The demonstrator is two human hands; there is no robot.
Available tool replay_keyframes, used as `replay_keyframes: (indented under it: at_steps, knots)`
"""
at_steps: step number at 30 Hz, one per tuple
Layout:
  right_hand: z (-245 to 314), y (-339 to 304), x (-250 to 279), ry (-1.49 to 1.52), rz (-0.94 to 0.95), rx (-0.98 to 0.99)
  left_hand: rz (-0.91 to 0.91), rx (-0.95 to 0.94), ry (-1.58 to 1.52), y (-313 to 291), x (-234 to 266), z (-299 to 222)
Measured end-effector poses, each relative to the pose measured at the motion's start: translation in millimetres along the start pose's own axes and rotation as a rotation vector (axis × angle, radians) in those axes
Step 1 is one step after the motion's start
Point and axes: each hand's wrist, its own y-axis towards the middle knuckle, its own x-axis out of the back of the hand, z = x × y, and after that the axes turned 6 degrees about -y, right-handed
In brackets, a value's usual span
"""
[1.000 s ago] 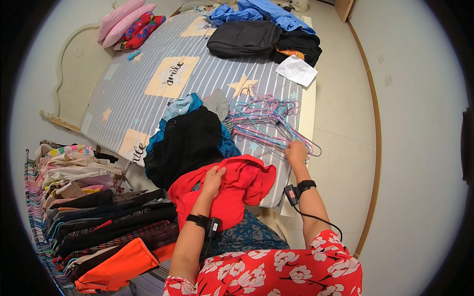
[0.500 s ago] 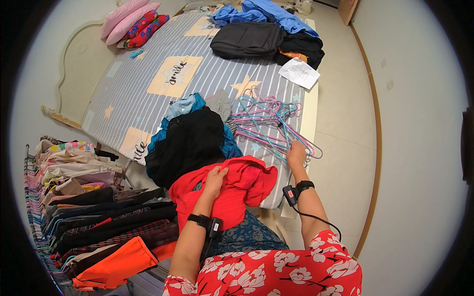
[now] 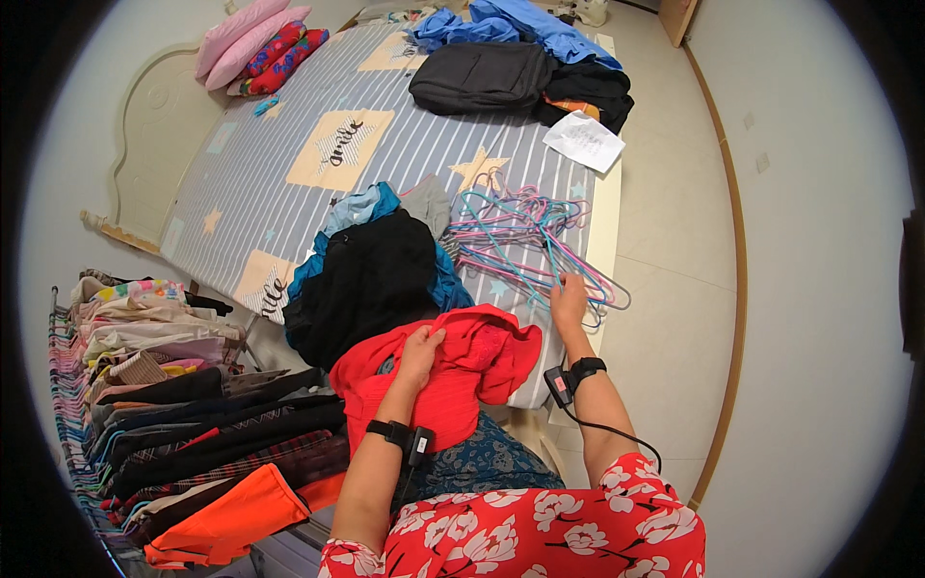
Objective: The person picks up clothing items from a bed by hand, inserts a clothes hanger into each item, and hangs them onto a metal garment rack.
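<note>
Clutching red garment (image 3: 453,376) in left hand (image 3: 419,356); shifting right hand (image 3: 568,302) slightly left at hangers (image 3: 535,217), cannot tell if gripping; near bed edge (image 3: 603,207), with room over floor (image 3: 665,318).

1. On your striped bedsheet (image 3: 424,143), pale patches (image 3: 341,149) carry dark script lettering over a star.
2. On the white paper (image 3: 584,142) by your bed's edge, faint marks are too small to read.
3. On your left wrist's black device (image 3: 418,457), you see a tiny, illegible label (image 3: 421,445).
</note>
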Motion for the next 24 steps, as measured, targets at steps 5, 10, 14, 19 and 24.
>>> replay_keyframes:
  at_steps: [5,10,14,19,24]
  knots:
    - [6,-6,-15,0.436,0.128,-0.213,-0.009,-0.001,0.017,1,-2,0]
    - [38,-12,11,0.712,0.254,-0.314,-0.029,-0.010,0.085,0,5,1]
    - [70,-34,50,0.811,0.266,-0.178,0.003,-0.134,0.244,-4,-1,1]
    - [83,-88,73,0.843,0.153,-0.032,-0.027,-0.309,0.395,-5,7,8]
    - [97,-103,65,1.119,0.213,-0.048,-0.064,-0.470,0.613,-18,2,-3]
